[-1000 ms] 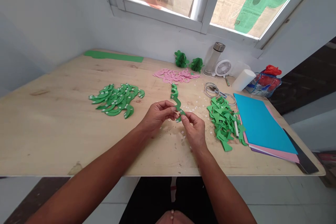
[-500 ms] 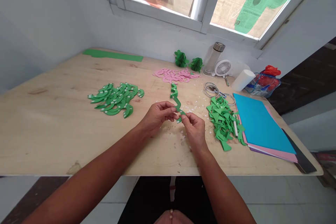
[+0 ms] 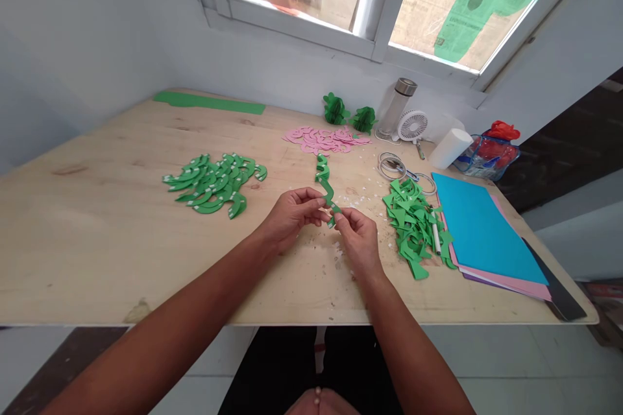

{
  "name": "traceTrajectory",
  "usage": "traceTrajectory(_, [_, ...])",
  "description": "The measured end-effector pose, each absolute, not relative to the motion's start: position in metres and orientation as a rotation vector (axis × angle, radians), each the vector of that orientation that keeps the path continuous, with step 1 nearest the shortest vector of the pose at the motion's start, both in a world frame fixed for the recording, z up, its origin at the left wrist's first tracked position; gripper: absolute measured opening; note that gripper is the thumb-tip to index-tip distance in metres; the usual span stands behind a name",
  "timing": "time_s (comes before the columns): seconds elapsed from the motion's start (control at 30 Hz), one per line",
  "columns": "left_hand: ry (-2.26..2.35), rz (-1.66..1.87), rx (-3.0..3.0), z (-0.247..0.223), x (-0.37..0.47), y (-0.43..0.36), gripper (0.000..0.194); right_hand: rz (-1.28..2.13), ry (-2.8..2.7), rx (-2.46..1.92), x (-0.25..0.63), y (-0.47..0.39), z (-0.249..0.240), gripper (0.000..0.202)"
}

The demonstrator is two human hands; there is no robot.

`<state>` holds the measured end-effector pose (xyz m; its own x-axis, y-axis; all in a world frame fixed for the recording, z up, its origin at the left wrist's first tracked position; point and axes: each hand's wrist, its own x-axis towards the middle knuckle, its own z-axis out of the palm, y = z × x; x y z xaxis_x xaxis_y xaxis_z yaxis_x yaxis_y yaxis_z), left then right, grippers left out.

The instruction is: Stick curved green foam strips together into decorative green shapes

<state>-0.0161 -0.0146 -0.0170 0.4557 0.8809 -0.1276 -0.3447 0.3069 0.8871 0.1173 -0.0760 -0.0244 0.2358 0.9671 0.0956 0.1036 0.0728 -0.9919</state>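
A wavy chain of green paper pieces (image 3: 326,189) with small white patches runs from the pink pieces toward me. My left hand (image 3: 298,215) pinches it between thumb and fingers near its close end. Just to the right, my right hand (image 3: 359,233) grips the end section, thumb on top. Left of my hands lies a pile of curved green paper pieces (image 3: 214,181), many with white patches. Small white paper bits (image 3: 357,193) are scattered on the table near the chain.
Pink paper cutouts (image 3: 324,141) lie behind the chain, near two green paper ornaments (image 3: 335,109). To the right are green scraps (image 3: 411,227), a white marker (image 3: 436,237), tape rolls (image 3: 390,166) and coloured sheets (image 3: 487,227). A bottle (image 3: 395,107) and small fan (image 3: 413,125) stand by the wall.
My right hand has shifted very slightly left with the end of the chain. My left hand keeps its pinch, and the rest looks the same.
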Motion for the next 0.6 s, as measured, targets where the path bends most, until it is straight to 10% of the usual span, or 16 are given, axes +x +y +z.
traceTrajectory(0.6, [0.718, 0.908, 0.709, -0.0213, -0.0186, -0.0110, 0.014, 0.978, -1.101, -1.264, 0.1143, -0.0755, -0.0255, 0.034])
